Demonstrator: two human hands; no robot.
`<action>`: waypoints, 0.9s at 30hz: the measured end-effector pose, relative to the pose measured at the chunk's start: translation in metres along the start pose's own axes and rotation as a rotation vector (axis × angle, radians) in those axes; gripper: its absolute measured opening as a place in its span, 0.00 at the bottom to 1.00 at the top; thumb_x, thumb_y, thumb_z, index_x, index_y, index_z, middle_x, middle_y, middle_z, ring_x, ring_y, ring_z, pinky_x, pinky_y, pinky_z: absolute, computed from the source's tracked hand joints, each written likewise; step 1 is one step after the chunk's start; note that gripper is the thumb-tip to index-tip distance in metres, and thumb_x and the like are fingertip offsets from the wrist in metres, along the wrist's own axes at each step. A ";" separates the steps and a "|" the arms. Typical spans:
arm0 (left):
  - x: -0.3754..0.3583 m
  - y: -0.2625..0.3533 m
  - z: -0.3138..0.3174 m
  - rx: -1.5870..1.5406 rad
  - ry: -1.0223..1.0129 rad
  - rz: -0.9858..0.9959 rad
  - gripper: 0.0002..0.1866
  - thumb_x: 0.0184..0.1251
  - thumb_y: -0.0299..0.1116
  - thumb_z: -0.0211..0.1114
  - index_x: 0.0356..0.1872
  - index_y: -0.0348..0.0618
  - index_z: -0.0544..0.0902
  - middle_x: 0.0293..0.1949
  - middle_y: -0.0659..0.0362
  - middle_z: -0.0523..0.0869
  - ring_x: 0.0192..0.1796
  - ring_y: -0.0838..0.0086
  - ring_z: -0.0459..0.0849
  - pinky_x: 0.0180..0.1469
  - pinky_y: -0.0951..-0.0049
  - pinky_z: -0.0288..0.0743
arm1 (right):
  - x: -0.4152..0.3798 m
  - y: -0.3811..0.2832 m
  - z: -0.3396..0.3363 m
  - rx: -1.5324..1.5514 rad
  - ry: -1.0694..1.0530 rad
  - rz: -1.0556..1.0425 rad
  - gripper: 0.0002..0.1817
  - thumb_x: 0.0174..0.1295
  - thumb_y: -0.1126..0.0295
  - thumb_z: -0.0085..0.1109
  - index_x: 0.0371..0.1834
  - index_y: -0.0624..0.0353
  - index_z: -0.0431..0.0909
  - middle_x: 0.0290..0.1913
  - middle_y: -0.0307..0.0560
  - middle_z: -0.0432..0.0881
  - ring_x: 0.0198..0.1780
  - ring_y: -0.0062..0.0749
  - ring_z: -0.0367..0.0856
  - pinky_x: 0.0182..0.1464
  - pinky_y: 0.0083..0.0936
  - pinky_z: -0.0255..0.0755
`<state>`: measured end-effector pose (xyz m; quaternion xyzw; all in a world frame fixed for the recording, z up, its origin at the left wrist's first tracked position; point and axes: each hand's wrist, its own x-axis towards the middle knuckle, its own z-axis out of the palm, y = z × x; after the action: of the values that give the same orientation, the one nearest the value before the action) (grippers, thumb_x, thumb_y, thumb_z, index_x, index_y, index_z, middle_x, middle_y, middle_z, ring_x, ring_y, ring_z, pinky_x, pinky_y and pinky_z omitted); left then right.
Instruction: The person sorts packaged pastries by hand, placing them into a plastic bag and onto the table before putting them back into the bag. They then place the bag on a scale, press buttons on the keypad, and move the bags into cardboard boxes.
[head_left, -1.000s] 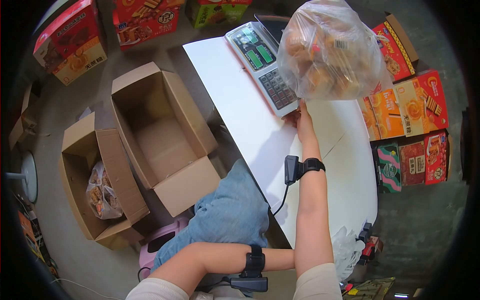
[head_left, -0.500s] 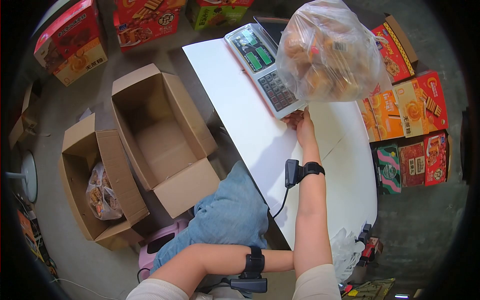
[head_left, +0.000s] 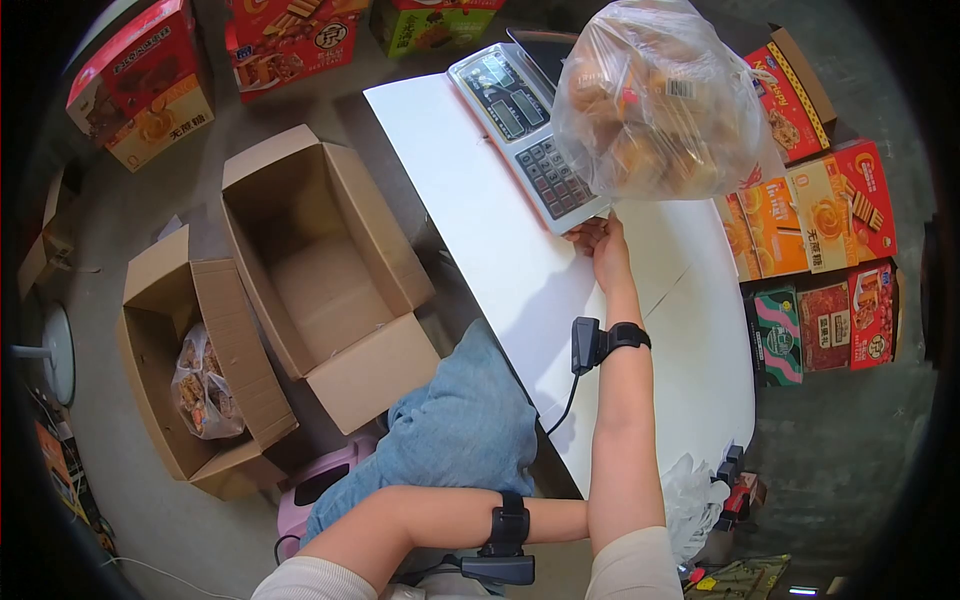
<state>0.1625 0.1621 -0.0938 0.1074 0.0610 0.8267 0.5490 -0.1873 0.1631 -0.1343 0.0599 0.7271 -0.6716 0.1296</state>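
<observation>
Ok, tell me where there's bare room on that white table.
The white table lies bare left of the scale, and between the right hand and the plastic bags. Crowded: the far end, under scale and snack bag.

Cream short sleeves, blue jeans, black cabled wristbands (head_left: 610,338).

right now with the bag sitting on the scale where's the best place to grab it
Probably the gathered top of the bag, from above: the clear plastic bulges full of loose baked pieces, so its sides would likely give. It stands on the scale, and the right hand rests on the table at the scale's near edge.
</observation>
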 end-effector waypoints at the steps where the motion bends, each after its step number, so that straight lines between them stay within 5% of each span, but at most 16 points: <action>1: 0.000 0.000 0.000 -0.004 -0.002 -0.001 0.13 0.65 0.39 0.54 0.44 0.43 0.77 0.40 0.60 0.80 0.41 0.77 0.77 0.46 0.74 0.70 | -0.001 -0.001 0.001 0.008 -0.008 0.008 0.24 0.68 0.49 0.28 0.35 0.54 0.71 0.32 0.43 0.82 0.34 0.23 0.77 0.35 0.21 0.57; 14: 0.000 -0.002 0.002 -0.005 -0.002 -0.011 0.14 0.65 0.40 0.54 0.44 0.43 0.77 0.41 0.60 0.80 0.42 0.76 0.77 0.47 0.74 0.70 | 0.001 0.002 0.000 0.009 0.028 0.006 0.24 0.66 0.47 0.30 0.32 0.54 0.71 0.31 0.41 0.82 0.33 0.22 0.76 0.36 0.21 0.55; 27: 0.000 -0.002 0.002 -0.012 -0.002 -0.024 0.15 0.65 0.41 0.55 0.45 0.43 0.77 0.42 0.60 0.80 0.43 0.76 0.77 0.48 0.73 0.70 | -0.003 0.001 0.000 -0.025 -0.067 -0.060 0.18 0.62 0.56 0.40 0.34 0.57 0.76 0.31 0.42 0.82 0.33 0.23 0.77 0.37 0.20 0.57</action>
<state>0.1653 0.1627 -0.0922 0.1040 0.0569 0.8203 0.5596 -0.1844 0.1630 -0.1347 0.0139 0.7321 -0.6677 0.1342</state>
